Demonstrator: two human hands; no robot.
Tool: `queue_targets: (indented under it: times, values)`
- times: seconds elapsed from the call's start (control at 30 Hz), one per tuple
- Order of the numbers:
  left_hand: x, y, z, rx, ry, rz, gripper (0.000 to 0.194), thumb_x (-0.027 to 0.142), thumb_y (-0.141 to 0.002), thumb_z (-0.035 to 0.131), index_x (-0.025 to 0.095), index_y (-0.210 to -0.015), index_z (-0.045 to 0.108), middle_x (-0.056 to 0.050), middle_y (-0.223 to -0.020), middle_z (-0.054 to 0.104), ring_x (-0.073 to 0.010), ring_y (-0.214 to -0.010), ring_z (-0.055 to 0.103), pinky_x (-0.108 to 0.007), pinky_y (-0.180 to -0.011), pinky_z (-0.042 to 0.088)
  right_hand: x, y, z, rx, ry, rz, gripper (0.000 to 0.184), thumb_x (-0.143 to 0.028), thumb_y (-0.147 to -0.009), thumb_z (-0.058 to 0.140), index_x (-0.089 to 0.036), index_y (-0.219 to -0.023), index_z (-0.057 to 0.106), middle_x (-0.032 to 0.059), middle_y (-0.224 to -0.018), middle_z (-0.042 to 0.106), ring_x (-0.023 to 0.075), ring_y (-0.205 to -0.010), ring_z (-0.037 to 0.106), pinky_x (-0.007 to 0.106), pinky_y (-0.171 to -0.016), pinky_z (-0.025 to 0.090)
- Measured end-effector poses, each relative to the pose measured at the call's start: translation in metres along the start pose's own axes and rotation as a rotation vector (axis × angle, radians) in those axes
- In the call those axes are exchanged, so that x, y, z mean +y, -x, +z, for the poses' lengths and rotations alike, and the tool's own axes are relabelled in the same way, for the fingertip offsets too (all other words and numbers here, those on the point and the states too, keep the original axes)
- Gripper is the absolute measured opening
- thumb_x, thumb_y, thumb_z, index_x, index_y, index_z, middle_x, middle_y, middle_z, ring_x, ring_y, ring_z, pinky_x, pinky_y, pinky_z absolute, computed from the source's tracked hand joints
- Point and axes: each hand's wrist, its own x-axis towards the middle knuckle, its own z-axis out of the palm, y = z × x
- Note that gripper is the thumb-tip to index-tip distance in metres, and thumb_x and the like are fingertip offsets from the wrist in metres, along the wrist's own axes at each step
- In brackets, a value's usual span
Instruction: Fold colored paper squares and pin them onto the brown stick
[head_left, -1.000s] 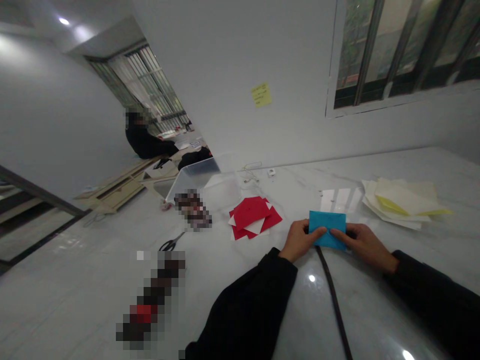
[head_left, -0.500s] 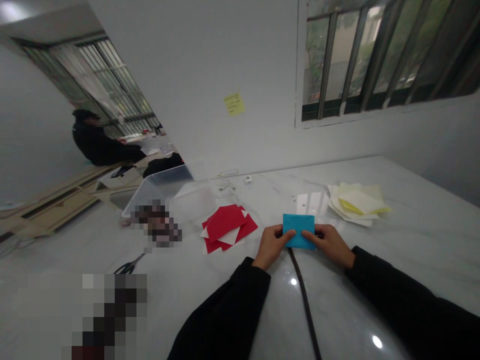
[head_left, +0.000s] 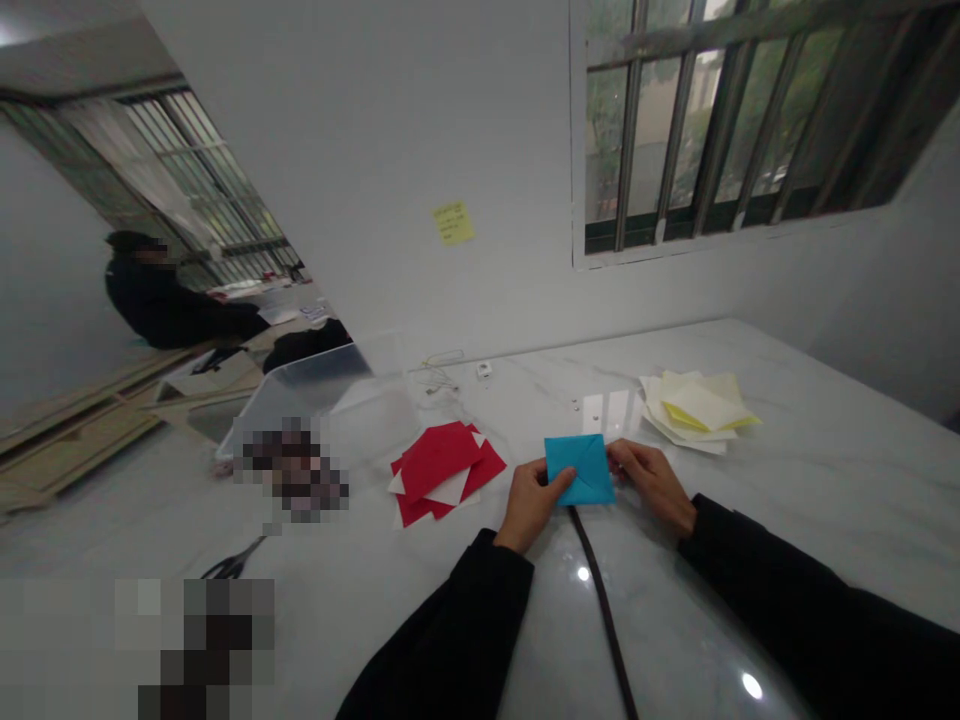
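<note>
**Left hand** (head_left: 531, 505) and **right hand** (head_left: 651, 487) hold a **blue paper** (head_left: 581, 470) between them, just above the near part of the bench. The left thumb (head_left: 556, 482) presses on the paper's lower left edge, and the right fingers (head_left: 626, 458) grip its right side, so both hands are closed on it. The paper lies between the hands, slightly nearer the left thumb, and is folded, with diagonal creases meeting near its middle. Both forearms are in black **sleeves** (head_left: 450, 640), entering from the lower edge of the frame.

Directly below the paper, a dark **strap** (head_left: 601, 610) runs down the white marble **bench** (head_left: 825, 500) to the bottom edge. Left of the left hand lies a **red paper** stack (head_left: 435, 462) with white sheets showing beneath it. To the upper right of the right hand sits a pile of **cream sheets** (head_left: 694, 405), with yellow on top.

Farther left are black-handled **scissors** (head_left: 236, 566), partly hidden by a blurred patch, and a blurred **object** (head_left: 294, 470) in front of a clear plastic **bin** (head_left: 315, 400). A small white **socket** (head_left: 484, 369) and thin **wire** (head_left: 439, 375) lie at the bench's far edge. Above, a yellow **note** (head_left: 454, 223) is stuck to the wall, beside a barred **window** (head_left: 720, 130). At upper left sits a **person** (head_left: 165, 300) in dark clothes.
</note>
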Motion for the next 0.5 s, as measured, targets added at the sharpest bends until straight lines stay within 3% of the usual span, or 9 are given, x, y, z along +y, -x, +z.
queue_targets:
  times: [0.07,0.17,0.3,0.5]
  values:
    - [-0.002,0.000,-0.001,0.019,0.031,-0.005,0.040,0.047,-0.073,0.077,0.010,-0.086,0.075,-0.010,-0.084,0.074,-0.0208,-0.072,0.066,-0.030,-0.068,0.051,0.010,-0.013,-0.005,0.094,0.121,0.015,0.039,-0.055,-0.088,0.059,-0.019,-0.099,0.072,0.0051,-0.087,0.072,0.0204,-0.079,0.067,0.030,-0.068,0.052]
    - [-0.004,0.000,-0.003,0.033,0.098,-0.004,0.040,0.047,-0.073,0.077,0.010,-0.088,0.075,-0.010,-0.087,0.074,-0.0207,-0.074,0.066,-0.031,-0.070,0.052,0.029,-0.041,-0.009,0.181,0.285,0.091,0.043,-0.051,-0.083,0.064,-0.019,-0.110,0.069,0.0077,-0.095,0.073,0.0187,-0.065,0.067,0.030,-0.060,0.053]
    - [-0.005,0.003,-0.001,0.064,0.165,-0.008,0.039,0.046,-0.071,0.079,0.010,-0.088,0.075,-0.010,-0.088,0.074,-0.0201,-0.075,0.066,-0.031,-0.072,0.052,0.046,-0.071,-0.008,0.221,0.545,0.058,0.034,-0.045,-0.082,0.065,-0.018,-0.100,0.076,0.0076,-0.087,0.076,0.0225,-0.078,0.071,0.033,-0.076,0.051]
    - [-0.007,0.006,0.001,0.075,0.191,-0.014,0.041,0.046,-0.069,0.080,0.009,-0.085,0.074,-0.010,-0.084,0.074,-0.0188,-0.071,0.064,-0.032,-0.070,0.051,0.050,-0.083,-0.006,0.199,0.632,0.109,0.028,-0.042,-0.081,0.062,-0.021,-0.087,0.080,0.0071,-0.085,0.078,0.0270,-0.082,0.071,0.033,-0.071,0.048]
